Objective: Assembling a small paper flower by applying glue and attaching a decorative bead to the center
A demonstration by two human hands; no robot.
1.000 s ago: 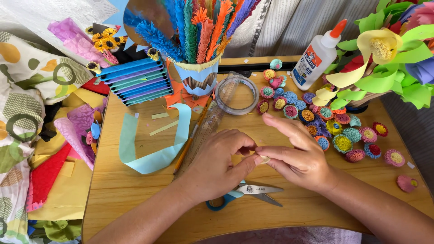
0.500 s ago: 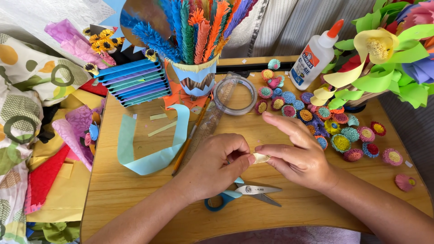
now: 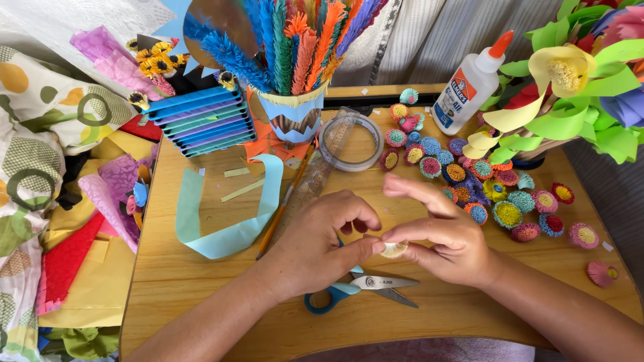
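Observation:
My left hand (image 3: 320, 241) and my right hand (image 3: 443, 234) meet above the wooden table (image 3: 201, 295), and both pinch a small pale yellow rolled paper coil (image 3: 394, 249) between thumbs and fingertips. Blue-handled scissors (image 3: 359, 288) lie on the table just under the hands, blades pointing right. A light blue paper strip (image 3: 228, 221) curls on the table to the left of my left hand. A wooden stick (image 3: 285, 204) and a clear ruler (image 3: 315, 177) lie slanted beside it.
Several small fringed paper flowers (image 3: 496, 194) are spread at the right. A glue bottle (image 3: 469, 84), a tape roll (image 3: 351, 139), a cup of feathery paper stems (image 3: 292, 114), a stack of blue paper (image 3: 201, 121) and big paper flowers (image 3: 570, 74) stand behind. Coloured sheets (image 3: 74, 268) pile at left.
Both hands stay together on the coil. The fingers have shifted slightly, turning the coil between them; the view has drifted a little.

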